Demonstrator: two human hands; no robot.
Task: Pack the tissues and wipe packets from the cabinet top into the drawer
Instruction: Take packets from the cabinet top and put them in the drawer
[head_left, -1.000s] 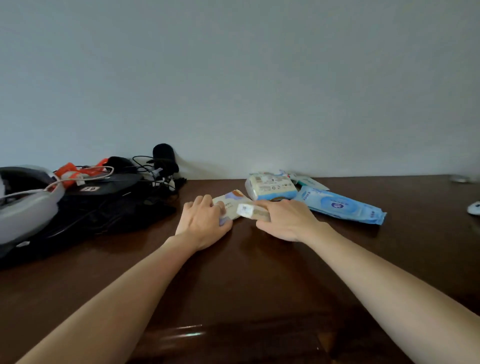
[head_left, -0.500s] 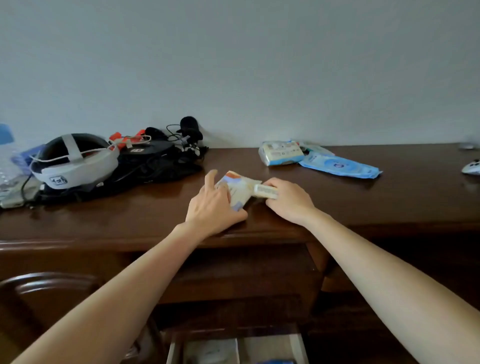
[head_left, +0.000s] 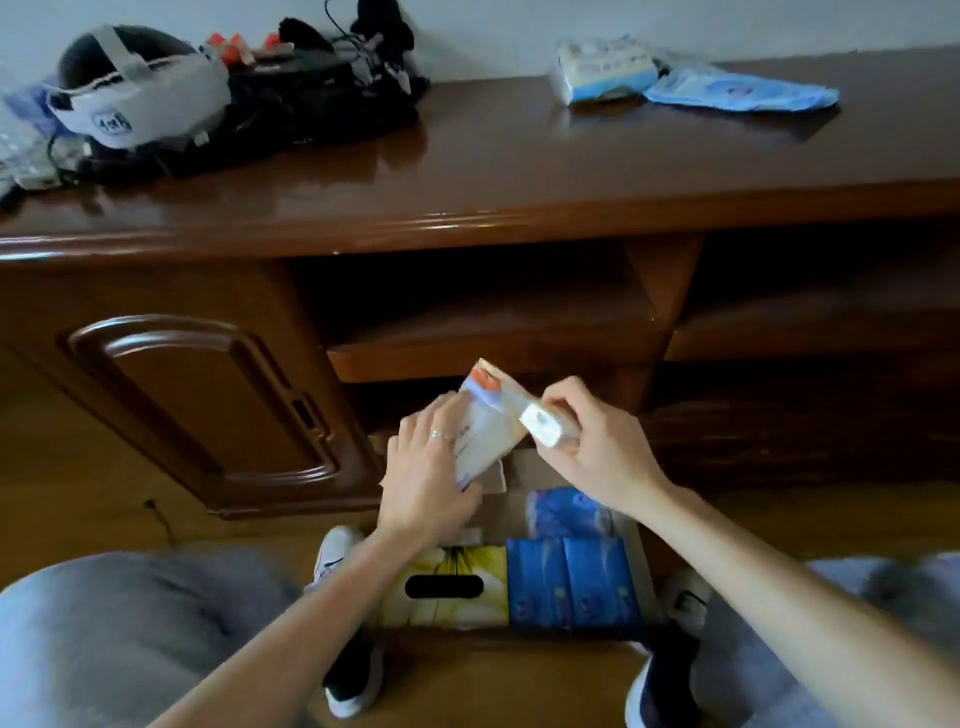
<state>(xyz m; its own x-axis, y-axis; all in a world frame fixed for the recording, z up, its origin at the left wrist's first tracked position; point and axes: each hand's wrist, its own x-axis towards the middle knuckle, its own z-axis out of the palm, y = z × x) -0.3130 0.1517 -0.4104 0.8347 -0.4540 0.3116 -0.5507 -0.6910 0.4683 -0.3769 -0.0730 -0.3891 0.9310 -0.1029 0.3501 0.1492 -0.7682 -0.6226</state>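
Note:
My left hand (head_left: 423, 475) and my right hand (head_left: 597, 449) hold a flat white packet with an orange corner (head_left: 491, 418) together, tilted above the open drawer (head_left: 644, 566). The right hand also pinches a small beige packet with a white label (head_left: 545, 426). The drawer holds a yellow tissue box (head_left: 447, 587), blue tissue packs (head_left: 571, 582) and a blue patterned packet (head_left: 566, 512). On the cabinet top (head_left: 493, 171), at the back right, lie a white-and-blue tissue pack (head_left: 602, 70) and a flat blue wipe packet (head_left: 737, 91).
A white headset (head_left: 135, 91) and a heap of black gear with cables (head_left: 322, 98) lie at the back left of the cabinet top. A closed cabinet door (head_left: 197, 400) is at the left, open shelves (head_left: 483, 322) above the drawer. My knees and shoes flank the drawer.
Both hands have slid the white packet and the small beige packet off the cabinet top and brought them down over the open drawer. My view has dropped from the top towards the drawer.

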